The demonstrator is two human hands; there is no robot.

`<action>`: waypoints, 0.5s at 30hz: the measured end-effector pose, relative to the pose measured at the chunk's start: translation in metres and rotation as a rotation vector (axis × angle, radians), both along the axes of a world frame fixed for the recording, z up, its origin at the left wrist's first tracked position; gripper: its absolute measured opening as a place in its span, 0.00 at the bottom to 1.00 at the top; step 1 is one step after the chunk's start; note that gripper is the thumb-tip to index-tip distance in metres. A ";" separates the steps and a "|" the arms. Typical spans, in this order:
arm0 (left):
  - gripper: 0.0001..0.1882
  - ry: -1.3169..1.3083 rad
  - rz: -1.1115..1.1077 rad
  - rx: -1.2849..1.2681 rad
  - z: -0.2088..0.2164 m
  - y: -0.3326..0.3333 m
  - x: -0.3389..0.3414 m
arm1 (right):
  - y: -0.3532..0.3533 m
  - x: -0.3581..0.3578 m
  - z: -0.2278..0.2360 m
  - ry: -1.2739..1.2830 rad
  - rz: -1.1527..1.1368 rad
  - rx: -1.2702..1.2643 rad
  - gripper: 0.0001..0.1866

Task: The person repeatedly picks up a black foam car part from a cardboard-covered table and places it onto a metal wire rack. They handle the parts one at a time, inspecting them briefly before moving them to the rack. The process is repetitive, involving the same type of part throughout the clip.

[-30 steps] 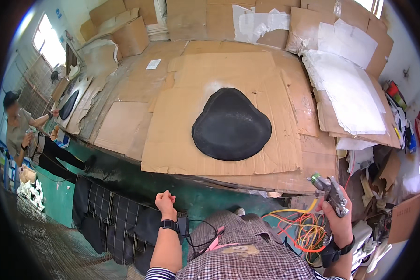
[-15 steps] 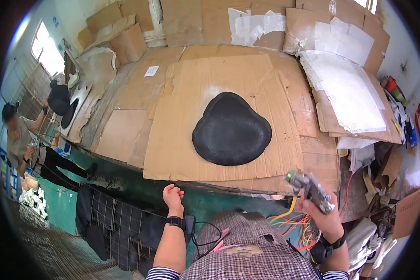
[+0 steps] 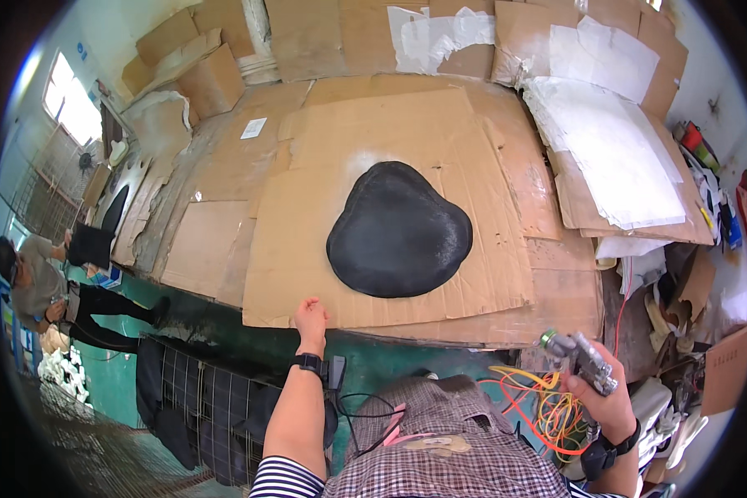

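A black, rounded three-lobed pad point(image 3: 400, 232) lies flat on a cardboard sheet point(image 3: 295, 257) on the table. Pale speckles show on its right side. My right hand point(image 3: 606, 398) grips a metal spray gun point(image 3: 588, 363) with a green-tipped fitting, held off the table's near right edge and pointing leftward. My left hand point(image 3: 310, 322) is at the sheet's near left edge, its fingers loosely curled with nothing in them. Whether it touches the cardboard I cannot tell.
Yellow and orange hoses point(image 3: 548, 407) coil on the floor to the right. White paper point(image 3: 606, 158) covers cardboard at the table's right. A wire rack point(image 3: 199, 407) with black pieces stands at lower left. A co-worker point(image 3: 46, 278) at far left holds a black piece point(image 3: 91, 245).
My right hand and the spray gun have shifted right and slightly down. My left hand has risen to the cardboard's edge. The co-worker's black piece is lower. Pale speckles now show on the pad.
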State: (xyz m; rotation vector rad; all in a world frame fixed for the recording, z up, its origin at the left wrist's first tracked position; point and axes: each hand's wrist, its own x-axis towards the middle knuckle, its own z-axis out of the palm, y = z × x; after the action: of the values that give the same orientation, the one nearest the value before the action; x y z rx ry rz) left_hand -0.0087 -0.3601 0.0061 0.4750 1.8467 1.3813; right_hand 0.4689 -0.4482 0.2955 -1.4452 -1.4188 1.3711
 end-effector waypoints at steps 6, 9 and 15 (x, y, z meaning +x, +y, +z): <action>0.10 0.327 -0.116 -0.100 -0.045 0.052 -0.014 | 0.029 -0.023 0.014 0.223 0.007 0.077 0.29; 0.13 0.530 -0.172 -0.200 -0.043 0.068 -0.007 | 0.032 -0.015 0.013 0.136 0.016 0.043 0.28; 0.22 0.619 -0.212 -0.276 -0.036 0.091 0.015 | 0.030 0.001 0.005 0.058 0.134 -0.021 0.26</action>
State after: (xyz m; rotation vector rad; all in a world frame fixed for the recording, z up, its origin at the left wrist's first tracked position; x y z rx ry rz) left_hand 0.0062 -0.2691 -0.0300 1.0017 2.3467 0.8674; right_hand 0.4700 -0.4180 0.3001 -1.3330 -1.4896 1.5030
